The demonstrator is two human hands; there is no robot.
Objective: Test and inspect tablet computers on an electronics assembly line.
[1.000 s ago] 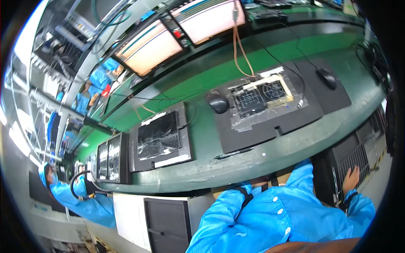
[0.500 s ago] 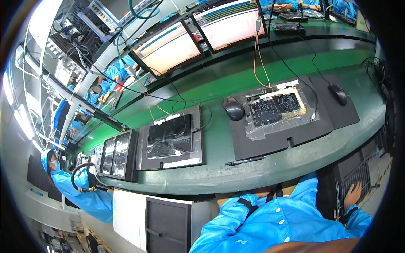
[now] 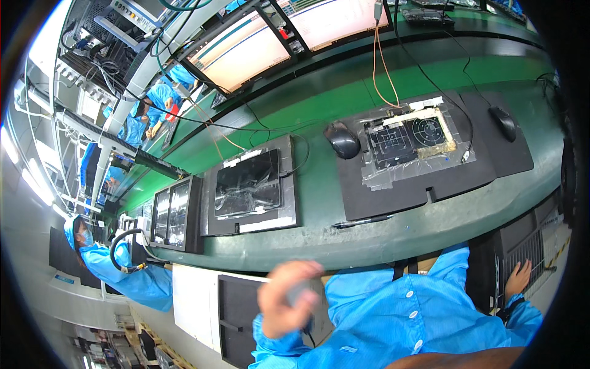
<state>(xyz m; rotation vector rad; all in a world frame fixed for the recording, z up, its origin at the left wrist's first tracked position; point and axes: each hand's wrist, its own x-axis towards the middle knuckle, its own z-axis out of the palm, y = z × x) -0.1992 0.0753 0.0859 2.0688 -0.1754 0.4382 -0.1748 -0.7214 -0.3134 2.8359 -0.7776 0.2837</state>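
Observation:
My left hand [image 3: 287,299] is raised in front of the bench edge, over a black panel [image 3: 249,320] on a white cabinet. Its fingers curve toward the thumb but are smeared by motion. A grey patch shows between them, and I cannot tell whether it is a held thing or background. Low on the right, my right hand [image 3: 519,280] has its fingers stretched out beside a wire rack [image 3: 527,249] and seems to hold nothing. On the bench ahead lies a black fixture board [image 3: 418,187] carrying a taped panel with target patterns [image 3: 426,133].
A black mouse [image 3: 342,140] and a second mouse [image 3: 503,124] flank the panel. A pen [image 3: 362,221] lies near the front edge. Leftward are a dark tablet-like screen [image 3: 249,183] and a black framed box [image 3: 177,214]. Monitors [image 3: 239,52] stand behind; a co-worker [image 3: 117,264] is at left.
My left hand has come up into view from beside my body, and its sleeve has swung left. My right hand stays by the rack. The whole view has shifted slightly.

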